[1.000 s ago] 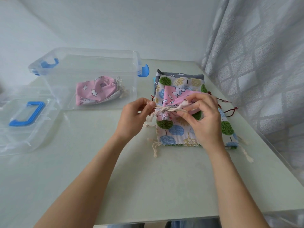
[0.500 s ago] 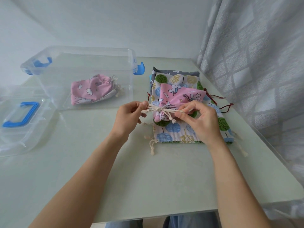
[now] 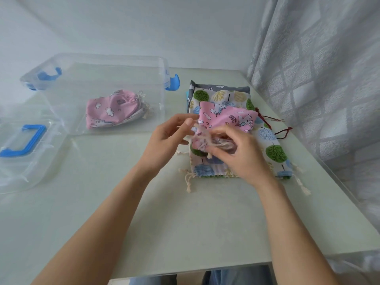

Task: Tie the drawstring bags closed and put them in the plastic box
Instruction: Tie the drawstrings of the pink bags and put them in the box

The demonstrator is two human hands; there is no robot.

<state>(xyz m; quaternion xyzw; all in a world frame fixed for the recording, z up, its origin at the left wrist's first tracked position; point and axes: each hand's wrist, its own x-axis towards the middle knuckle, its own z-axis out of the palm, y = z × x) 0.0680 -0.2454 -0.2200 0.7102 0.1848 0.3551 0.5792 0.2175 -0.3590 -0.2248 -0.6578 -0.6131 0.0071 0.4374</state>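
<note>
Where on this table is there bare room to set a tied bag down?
Bare tabletop lies along the near edge, between the forearms, and between the lid and the left hand. Inside the plastic box, the floor behind the pink bag is free. The right side is crowded by the bag stack.

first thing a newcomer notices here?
The two hands at centre: the left hand and right hand work, blurred, at the cinched mouth of a pink bag lying on a stack of tree-print bags. Next, the clear box at back left, with another pink bag inside.
</note>
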